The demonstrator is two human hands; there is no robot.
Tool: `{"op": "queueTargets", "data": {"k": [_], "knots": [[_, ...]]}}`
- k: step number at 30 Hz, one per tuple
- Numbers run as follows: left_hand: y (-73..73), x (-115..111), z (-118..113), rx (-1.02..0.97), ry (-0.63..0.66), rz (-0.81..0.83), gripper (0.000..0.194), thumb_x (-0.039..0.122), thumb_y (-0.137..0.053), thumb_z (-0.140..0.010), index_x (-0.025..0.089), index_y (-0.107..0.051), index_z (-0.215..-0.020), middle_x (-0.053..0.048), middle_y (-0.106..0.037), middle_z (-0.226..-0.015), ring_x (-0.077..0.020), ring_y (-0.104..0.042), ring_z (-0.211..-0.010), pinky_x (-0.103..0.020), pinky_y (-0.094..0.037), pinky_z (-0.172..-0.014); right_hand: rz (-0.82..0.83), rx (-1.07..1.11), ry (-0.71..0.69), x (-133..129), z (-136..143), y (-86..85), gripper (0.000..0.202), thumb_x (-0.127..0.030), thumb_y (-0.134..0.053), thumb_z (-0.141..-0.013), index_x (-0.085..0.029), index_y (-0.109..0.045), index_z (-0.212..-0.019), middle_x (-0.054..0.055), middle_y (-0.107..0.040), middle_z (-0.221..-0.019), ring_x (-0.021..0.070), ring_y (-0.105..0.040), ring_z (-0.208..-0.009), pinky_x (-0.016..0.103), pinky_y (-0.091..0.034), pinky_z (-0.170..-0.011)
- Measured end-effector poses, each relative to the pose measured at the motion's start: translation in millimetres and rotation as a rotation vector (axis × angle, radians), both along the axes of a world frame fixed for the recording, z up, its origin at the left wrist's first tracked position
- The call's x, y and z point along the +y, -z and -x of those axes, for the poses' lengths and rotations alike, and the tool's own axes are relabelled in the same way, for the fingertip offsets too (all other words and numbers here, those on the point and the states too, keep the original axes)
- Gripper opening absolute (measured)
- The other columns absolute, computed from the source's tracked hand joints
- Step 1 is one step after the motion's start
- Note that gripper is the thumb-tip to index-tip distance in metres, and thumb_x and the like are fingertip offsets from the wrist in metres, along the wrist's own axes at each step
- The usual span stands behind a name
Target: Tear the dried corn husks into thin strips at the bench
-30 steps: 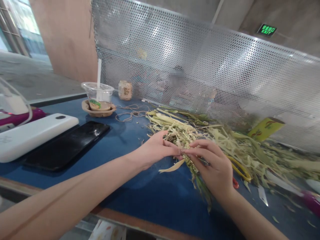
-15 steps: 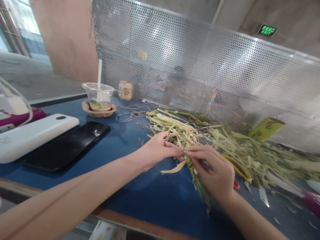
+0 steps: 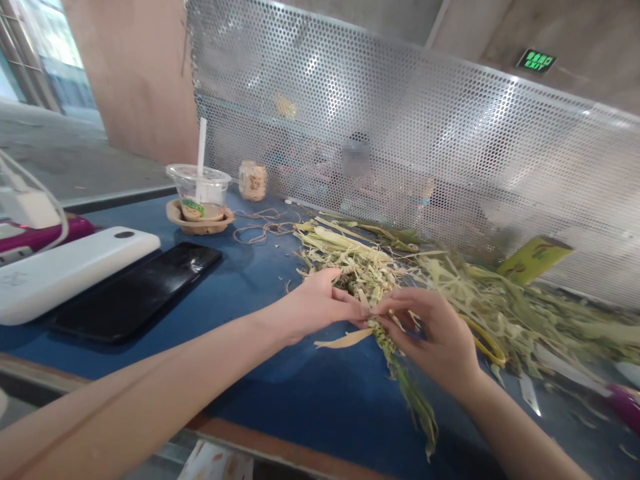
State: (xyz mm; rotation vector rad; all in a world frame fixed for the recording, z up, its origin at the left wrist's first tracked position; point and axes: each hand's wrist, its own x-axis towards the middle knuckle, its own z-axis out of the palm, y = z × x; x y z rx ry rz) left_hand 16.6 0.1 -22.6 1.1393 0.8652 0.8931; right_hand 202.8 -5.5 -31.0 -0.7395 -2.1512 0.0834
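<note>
A bundle of pale green and yellow husk strips [image 3: 345, 250] lies on the blue table, narrowing into a braided tail [image 3: 407, 380] that points toward the front edge. My left hand [image 3: 327, 300] comes in from the left and pinches the husk where bundle and tail meet. From the right, my right hand [image 3: 433, 333] pinches at the same spot, its fingertips touching or nearly touching those of the left. One loose yellowish strip [image 3: 345, 340] sticks out leftward below my left fingers. The exact strand between the fingertips is partly hidden.
On the left are a black phone [image 3: 137, 293], a white power bank [image 3: 75, 270], a plastic cup [image 3: 203, 193] and a jar [image 3: 253, 181]. Husks [image 3: 530, 313], yellow-handled scissors [image 3: 485, 343] and a knife [image 3: 570, 370] lie right. A perforated metal screen [image 3: 400, 120] stands behind.
My right hand has shifted slightly right, with its fingers more arched. The braided tail has swung right and shows more of its length. My left hand has barely moved.
</note>
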Motion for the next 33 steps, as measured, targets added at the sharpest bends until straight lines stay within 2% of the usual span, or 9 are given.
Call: {"op": "queueTargets", "data": {"k": [4, 8, 11, 18, 22, 25, 30, 33], "knots": [[4.7, -0.9, 2.2, 0.094, 0.03, -0.18, 0.105, 0.02, -0.069, -0.067, 0.01, 0.006, -0.14, -0.005, -0.069, -0.074, -0.0186, -0.064, -0.075, -0.033, -0.044, -0.075, 0.134, -0.027, -0.096, -0.4, -3.6, -1.9, 0.025, -0.005, -0.052, -0.073, -0.021, -0.046, -0.092, 0.0, -0.06, -0.078, 0.0098, -0.053, -0.06, 0.021, -0.041, -0.049], [3.4, -4.4, 1.2, 0.159, 0.066, -0.301, 0.1, 0.017, -0.064, -0.07, 0.014, 0.007, -0.14, -0.006, -0.069, -0.077, -0.0185, -0.064, -0.074, -0.032, -0.047, -0.07, 0.257, -0.074, -0.165, -3.7, -6.1, -2.5, 0.036, 0.001, -0.049, -0.068, -0.022, -0.042, -0.095, 0.0, -0.055, -0.079, 0.0099, -0.052, -0.063, 0.021, -0.041, -0.052], [0.3, -7.2, -1.1, 0.166, 0.087, -0.318, 0.098, 0.014, -0.063, -0.069, 0.012, 0.005, -0.14, -0.006, -0.068, -0.074, -0.0184, -0.064, -0.073, -0.032, -0.047, -0.07, 0.356, -0.06, -0.212, -6.3, -5.8, -1.4, 0.04, 0.003, -0.046, -0.067, -0.022, -0.039, -0.098, 0.0, -0.052, -0.079, 0.0098, -0.053, -0.067, 0.02, -0.043, -0.054], [2.2, -6.6, -1.1, 0.096, 0.132, -0.273, 0.099, 0.015, -0.065, -0.069, 0.016, 0.004, -0.14, -0.009, -0.07, -0.081, -0.0201, -0.065, -0.078, -0.033, -0.047, -0.072, 0.423, -0.012, -0.266, -8.4, -0.3, -6.0, 0.035, 0.001, -0.043, -0.071, -0.022, -0.037, -0.097, 0.001, -0.048, -0.081, 0.0095, -0.05, -0.067, 0.022, -0.048, -0.058], [6.0, -2.9, 1.5, 0.124, 0.126, -0.275, 0.098, 0.017, -0.063, -0.07, 0.014, 0.006, -0.14, -0.006, -0.068, -0.077, -0.0194, -0.064, -0.078, -0.035, -0.045, -0.075, 0.344, -0.083, -0.275, -5.5, -2.5, -6.7, 0.042, -0.004, -0.046, -0.077, -0.023, -0.034, -0.112, 0.001, -0.053, -0.081, 0.011, -0.053, -0.07, 0.022, -0.048, -0.058], [7.1, -1.1, 1.6, 0.19, 0.121, -0.292, 0.094, 0.02, -0.062, -0.071, 0.014, 0.002, -0.14, -0.006, -0.066, -0.081, -0.0205, -0.062, -0.081, -0.034, -0.044, -0.073, 0.232, -0.114, -0.232, -3.9, -5.3, -3.9, 0.043, -0.008, -0.048, -0.079, -0.024, -0.034, -0.117, 0.0, -0.058, -0.079, 0.0098, -0.054, -0.065, 0.021, -0.047, -0.056], [3.4, -4.6, -4.3, 0.274, 0.073, -0.315, 0.079, 0.025, -0.054, -0.078, 0.011, -0.006, -0.139, -0.006, -0.059, -0.087, -0.0151, -0.056, -0.069, -0.028, -0.042, -0.062, 0.018, -0.183, -0.048, -4.7, -3.0, -1.8, 0.031, -0.014, -0.049, -0.081, -0.023, -0.043, -0.111, -0.001, -0.062, -0.075, 0.0078, -0.052, -0.053, 0.019, -0.044, -0.051], [-0.2, -8.0, -9.4, 0.204, 0.055, -0.289, 0.072, 0.019, -0.049, -0.081, 0.009, -0.007, -0.138, -0.004, -0.054, -0.085, -0.0116, -0.052, -0.067, -0.026, -0.042, -0.065, 0.006, -0.196, 0.028, -4.8, 0.3, -2.6, 0.018, -0.013, -0.047, -0.08, -0.021, -0.05, -0.096, -0.003, -0.058, -0.065, 0.0073, -0.048, -0.047, 0.019, -0.042, -0.047]]}}
